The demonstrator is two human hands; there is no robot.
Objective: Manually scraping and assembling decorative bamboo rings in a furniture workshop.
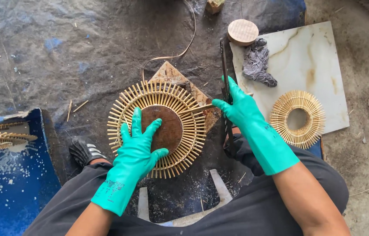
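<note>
From the head camera, the left hand in a green glove lies flat and spread out on the brown round middle of the big stick wheel. The wheel sits on a board on the dark floor sheet, right in front of the person's knees. This hand holds nothing; it only presses down. If it lets up, the wheel could slide or turn, and the thin sticks near the edge could snap or pop out. The right hand, also gloved, is closed around a long dark blade that stands almost straight up beside the wheel. Its fingers also pinch one thin stick that pokes out of the wheel. The blade is close to the fingers and the leg, so a slip could cut the glove. A small stick ring lies well apart on a pale tile.
</note>
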